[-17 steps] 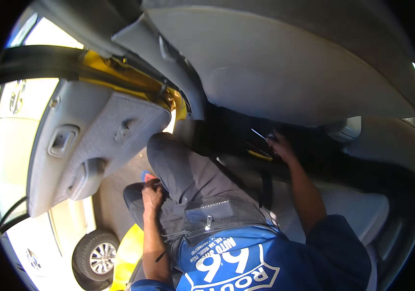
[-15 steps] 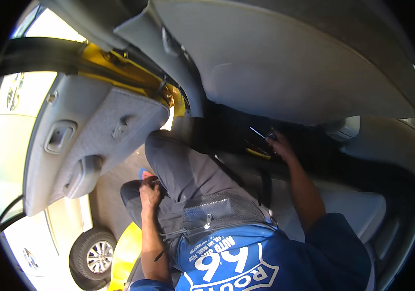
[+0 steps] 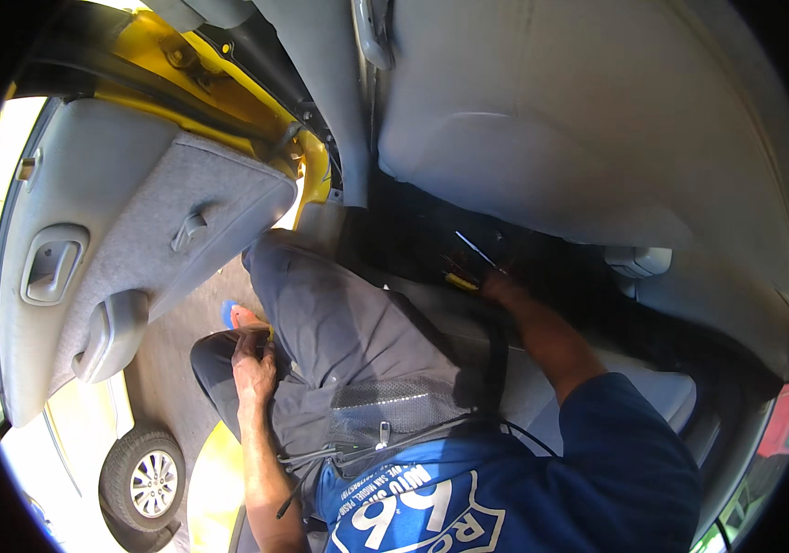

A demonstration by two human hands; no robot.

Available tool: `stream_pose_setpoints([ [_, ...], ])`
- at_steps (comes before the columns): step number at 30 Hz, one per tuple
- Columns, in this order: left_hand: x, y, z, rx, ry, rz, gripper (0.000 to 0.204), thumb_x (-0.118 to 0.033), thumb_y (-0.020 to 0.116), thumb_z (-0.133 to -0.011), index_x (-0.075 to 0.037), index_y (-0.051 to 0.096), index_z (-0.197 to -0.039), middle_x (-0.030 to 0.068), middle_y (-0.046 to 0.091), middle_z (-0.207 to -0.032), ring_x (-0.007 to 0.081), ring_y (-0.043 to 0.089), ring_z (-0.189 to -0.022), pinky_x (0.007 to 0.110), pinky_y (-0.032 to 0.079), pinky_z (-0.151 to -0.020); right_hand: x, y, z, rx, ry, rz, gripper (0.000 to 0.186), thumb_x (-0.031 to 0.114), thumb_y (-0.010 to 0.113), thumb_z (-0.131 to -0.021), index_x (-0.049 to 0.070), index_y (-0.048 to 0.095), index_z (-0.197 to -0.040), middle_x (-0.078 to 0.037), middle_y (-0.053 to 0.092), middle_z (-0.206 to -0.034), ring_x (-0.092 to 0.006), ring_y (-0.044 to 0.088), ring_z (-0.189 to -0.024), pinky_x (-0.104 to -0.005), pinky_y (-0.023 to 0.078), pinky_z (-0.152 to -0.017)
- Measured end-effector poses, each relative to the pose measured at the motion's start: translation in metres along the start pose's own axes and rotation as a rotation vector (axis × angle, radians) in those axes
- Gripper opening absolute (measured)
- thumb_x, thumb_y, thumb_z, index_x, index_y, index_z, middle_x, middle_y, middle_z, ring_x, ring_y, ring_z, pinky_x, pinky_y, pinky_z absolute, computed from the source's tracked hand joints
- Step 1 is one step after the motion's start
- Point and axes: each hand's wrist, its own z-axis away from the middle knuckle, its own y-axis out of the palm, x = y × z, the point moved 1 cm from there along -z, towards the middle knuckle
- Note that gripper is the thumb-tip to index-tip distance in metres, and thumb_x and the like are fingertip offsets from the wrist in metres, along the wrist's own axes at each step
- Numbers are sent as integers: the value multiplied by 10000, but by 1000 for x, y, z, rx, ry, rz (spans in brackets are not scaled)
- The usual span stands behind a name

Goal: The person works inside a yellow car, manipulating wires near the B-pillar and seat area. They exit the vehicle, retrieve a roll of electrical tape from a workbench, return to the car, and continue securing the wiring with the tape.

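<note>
In the shadowed footwell, my right hand [image 3: 505,288] is closed at the lower end of a screwdriver [image 3: 477,247]. Its thin metal shaft points up and to the left. The handle is lost in shadow and fingers. Just left of this hand, a slim yellow object [image 3: 461,281] lies on the dark floor; its kind is unclear. My left hand [image 3: 254,367] rests by my bent knee with its fingers curled. A small yellowish bit shows at the fingertips, too small to name. Beyond those fingers is an orange and blue item [image 3: 242,316], partly hidden.
A grey seat back [image 3: 542,120] hangs over the footwell. On the left stands the open car door [image 3: 150,221] with its grey panel. A seat cushion [image 3: 639,382] lies under my right arm. Outside, another vehicle's wheel [image 3: 152,484] stands close by.
My view has shifted, so the door and seat back appear displaced. My right hand has moved down and closer to the yellow object. My left hand stays by the knee, fingers still curled.
</note>
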Motion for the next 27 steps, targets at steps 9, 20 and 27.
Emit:
stream_pose_setpoints([
  [9,-18,8,-4,145,-82,-160,359,-169,627,-882,27,641,-1183,238,633,-1230,413,600,-1153,451,488,-976,-8,12,9,-62,114,-56,463,340,766,-801,73,694,-1172,-182,713,-1145,-327,691,-1080,-451,556,-935],
  [20,-42,-19,19,-17,26,6,254,-70,651,-867,29,656,-1100,222,638,-1161,432,625,-1057,459,511,-910,-21,8,0,-218,304,-51,373,317,739,-849,78,716,-1135,-213,621,-1313,-324,691,-1091,-411,595,-864],
  [27,-48,-57,64,-189,-119,117,214,17,660,-858,12,674,-1072,152,665,-1109,297,665,-1007,356,528,-869,-25,29,-24,-203,75,260,247,212,621,-934,61,734,-1093,-232,543,-1398,-334,681,-1113,-400,602,-855],
])
